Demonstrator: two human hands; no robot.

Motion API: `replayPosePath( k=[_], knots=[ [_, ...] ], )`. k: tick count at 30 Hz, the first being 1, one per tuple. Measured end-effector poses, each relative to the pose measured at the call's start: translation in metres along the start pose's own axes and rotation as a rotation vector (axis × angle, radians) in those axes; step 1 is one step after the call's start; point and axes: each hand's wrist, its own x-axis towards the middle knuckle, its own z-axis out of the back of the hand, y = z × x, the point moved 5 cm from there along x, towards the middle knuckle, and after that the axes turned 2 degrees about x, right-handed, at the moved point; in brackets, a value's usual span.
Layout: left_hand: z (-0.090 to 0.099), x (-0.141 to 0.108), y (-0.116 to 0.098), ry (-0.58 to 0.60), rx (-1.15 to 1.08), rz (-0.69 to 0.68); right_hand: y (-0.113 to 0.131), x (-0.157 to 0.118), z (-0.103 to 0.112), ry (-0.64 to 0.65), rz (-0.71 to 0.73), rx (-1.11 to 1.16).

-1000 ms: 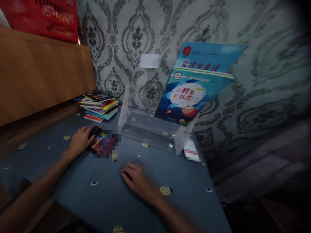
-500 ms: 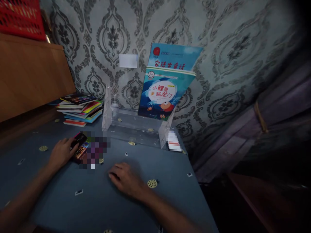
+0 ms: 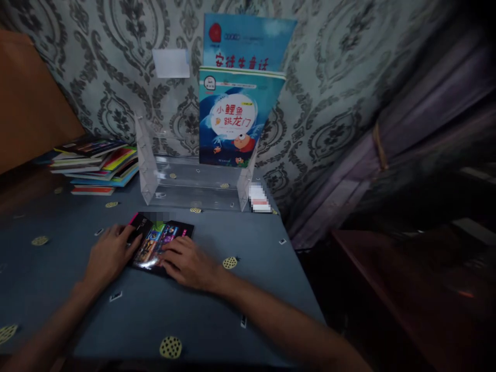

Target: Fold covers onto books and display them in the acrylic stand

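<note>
the dark book is laid flat on the table before the clear stand, apparently steadied from opposite sides by the left hand and right hand, both loosely curled; a grip cannot be confirmed.

L hand & R hand palms dn, fingers slightly bent, forearms angled inwd.

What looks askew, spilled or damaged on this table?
The stack of books at the back left is askew: its edges jut out unevenly instead of lining up. No spill shows. The dark book under the left hand and right hand has no evident damage, though they and a pixelated patch hide parts.
</note>
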Motion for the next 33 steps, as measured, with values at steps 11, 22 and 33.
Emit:
replayPosePath(
  k=[11, 22, 33],
  knots=[
    [0.013, -0.002, -0.067, 0.070, 0.007, -0.156, -0.031, -0.020, 0.021, 0.113, -0.190, -0.124],
    [0.011, -0.003, -0.069, 0.056, -0.067, -0.141, -0.032, 0.000, 0.003, 0.217, -0.189, -0.033],
    [0.008, -0.006, -0.069, 0.029, -0.063, -0.170, -0.048, 0.039, -0.015, 0.250, -0.238, 0.024]
  ],
)
